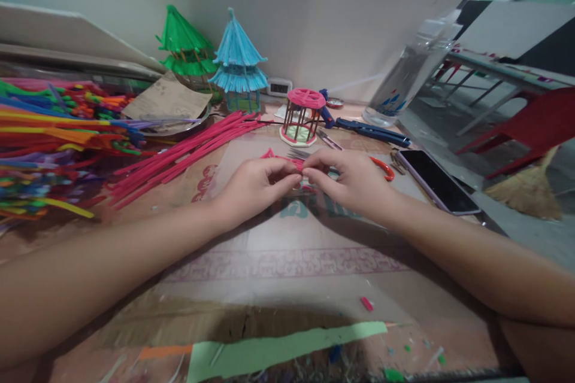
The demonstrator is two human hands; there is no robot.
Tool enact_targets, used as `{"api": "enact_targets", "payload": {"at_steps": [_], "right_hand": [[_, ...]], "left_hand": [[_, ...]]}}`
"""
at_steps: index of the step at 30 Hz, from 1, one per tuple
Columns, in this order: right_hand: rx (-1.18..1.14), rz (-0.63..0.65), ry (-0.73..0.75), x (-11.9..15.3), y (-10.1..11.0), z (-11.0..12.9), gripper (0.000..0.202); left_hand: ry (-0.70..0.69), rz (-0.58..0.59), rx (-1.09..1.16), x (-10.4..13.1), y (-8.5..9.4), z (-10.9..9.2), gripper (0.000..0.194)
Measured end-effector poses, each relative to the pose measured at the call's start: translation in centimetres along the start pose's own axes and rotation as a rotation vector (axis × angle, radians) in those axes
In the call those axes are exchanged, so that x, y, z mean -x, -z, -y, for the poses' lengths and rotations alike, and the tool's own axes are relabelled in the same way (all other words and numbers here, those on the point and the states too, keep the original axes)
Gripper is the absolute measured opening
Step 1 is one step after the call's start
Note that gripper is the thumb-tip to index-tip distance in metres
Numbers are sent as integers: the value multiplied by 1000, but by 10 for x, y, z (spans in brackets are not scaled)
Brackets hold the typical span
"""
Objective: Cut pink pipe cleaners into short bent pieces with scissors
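My left hand (264, 182) and my right hand (353, 181) meet fingertip to fingertip above the middle of the table. Both are pinched on a short pink pipe cleaner (270, 154), which is mostly covered by the fingers. Just beyond them stands a small pavilion frame (304, 99) with a pink wheel-shaped top, brown posts and a pale green base. Scissors with an orange handle (385, 169) lie partly behind my right hand. Left of my hands, a bunch of long pink pipe cleaners (188, 155) is spread across the table.
Green (184, 33) and blue (238, 51) model pagodas stand by the wall. Multicoloured pipe cleaners (54, 131) pile up at left. A blue-handled tool (372, 130), a water bottle (395, 84) and a phone (438, 182) are at right. Green paper (278, 347) lies near the front edge.
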State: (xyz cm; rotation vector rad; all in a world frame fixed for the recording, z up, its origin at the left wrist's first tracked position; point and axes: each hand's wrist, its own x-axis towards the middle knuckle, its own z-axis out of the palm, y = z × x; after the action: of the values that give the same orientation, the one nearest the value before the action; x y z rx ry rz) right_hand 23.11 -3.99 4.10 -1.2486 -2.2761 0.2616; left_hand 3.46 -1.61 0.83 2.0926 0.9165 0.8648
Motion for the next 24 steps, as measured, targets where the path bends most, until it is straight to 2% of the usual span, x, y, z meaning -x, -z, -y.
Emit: {"api": "enact_targets", "payload": {"at_steps": [24], "right_hand": [[68,-11,39,2,-4,-3,14]], "left_hand": [[-24,8,-21,-1,0,2,22]]}}
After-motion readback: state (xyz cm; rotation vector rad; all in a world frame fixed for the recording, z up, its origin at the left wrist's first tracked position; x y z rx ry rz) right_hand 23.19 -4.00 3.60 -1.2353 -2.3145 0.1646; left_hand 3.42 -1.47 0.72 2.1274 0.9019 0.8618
